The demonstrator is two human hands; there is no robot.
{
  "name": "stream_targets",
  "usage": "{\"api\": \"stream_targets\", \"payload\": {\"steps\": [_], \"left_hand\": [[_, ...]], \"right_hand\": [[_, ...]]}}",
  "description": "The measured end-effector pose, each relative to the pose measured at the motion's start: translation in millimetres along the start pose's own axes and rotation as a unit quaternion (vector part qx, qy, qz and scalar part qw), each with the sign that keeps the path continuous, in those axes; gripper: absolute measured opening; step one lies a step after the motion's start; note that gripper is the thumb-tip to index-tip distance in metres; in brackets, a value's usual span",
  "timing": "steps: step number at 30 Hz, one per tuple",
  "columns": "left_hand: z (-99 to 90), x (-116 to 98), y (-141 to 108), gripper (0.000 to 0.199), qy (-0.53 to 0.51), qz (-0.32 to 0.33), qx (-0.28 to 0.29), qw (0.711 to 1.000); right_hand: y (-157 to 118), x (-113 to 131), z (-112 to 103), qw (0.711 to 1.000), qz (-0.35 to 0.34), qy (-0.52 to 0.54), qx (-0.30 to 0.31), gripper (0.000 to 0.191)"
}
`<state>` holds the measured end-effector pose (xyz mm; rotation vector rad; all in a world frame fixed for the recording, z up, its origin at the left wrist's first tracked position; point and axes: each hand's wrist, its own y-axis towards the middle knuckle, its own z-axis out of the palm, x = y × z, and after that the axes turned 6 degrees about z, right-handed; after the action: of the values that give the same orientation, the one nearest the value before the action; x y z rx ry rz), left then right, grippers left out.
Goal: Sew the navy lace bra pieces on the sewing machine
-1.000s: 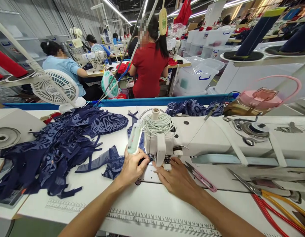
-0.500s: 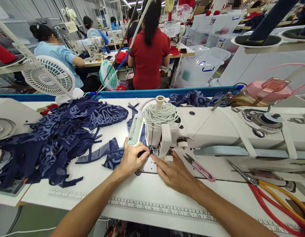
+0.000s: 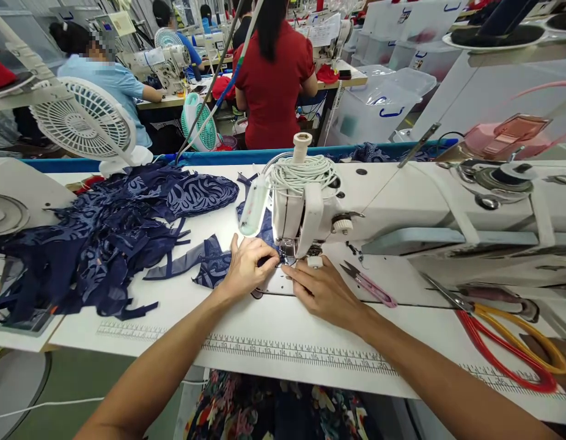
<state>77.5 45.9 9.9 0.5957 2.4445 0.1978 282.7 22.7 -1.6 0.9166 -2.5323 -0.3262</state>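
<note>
Navy patterned fabric (image 3: 268, 226) lies under the presser foot of a white sewing machine (image 3: 379, 183). My left hand (image 3: 250, 267) is just left of the needle, with thumb and fingers closed on the fabric's edge. On the right side of the presser foot, my right hand (image 3: 319, 287) lies palm down, its fingers stretched out and the fingertips by the fabric at the foot. Part of the fabric is hidden by my fingers and the machine head. Another navy fabric piece (image 3: 213, 269), with a strap, lies beside my left wrist.
A heap of navy fabric pieces (image 3: 95, 244) covers the table's left. Pink thread snips (image 3: 370, 286) and large scissors (image 3: 507, 348) with red and orange handles lie on the right. A ruler strip (image 3: 292, 351) runs along the front. Behind stand a white fan (image 3: 85, 119) and seated co-workers.
The view has tilted down, so the table sits higher in the picture and patterned clothing shows below it. Both hands stay at the presser foot, with little visible movement of the fabric.
</note>
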Motion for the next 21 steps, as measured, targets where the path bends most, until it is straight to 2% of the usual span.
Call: {"api": "stream_targets", "payload": {"steps": [9, 13, 21], "left_hand": [[-0.5, 1.9, -3.4, 0.012, 0.034, 0.078, 0.003, 0.996], [0.3, 3.7, -2.3, 0.012, 0.029, 0.074, -0.002, 0.997], [1.5, 5.3, 1.4, 0.016, -0.002, 0.024, 0.007, 1.000]], "right_hand": [[1.6, 0.9, -2.7, 1.000, -0.010, 0.003, 0.000, 0.035], [1.6, -1.3, -3.6, 1.000, -0.005, 0.004, -0.016, 0.035], [0.7, -1.7, -4.2, 1.000, -0.002, -0.004, 0.008, 0.036]]}}
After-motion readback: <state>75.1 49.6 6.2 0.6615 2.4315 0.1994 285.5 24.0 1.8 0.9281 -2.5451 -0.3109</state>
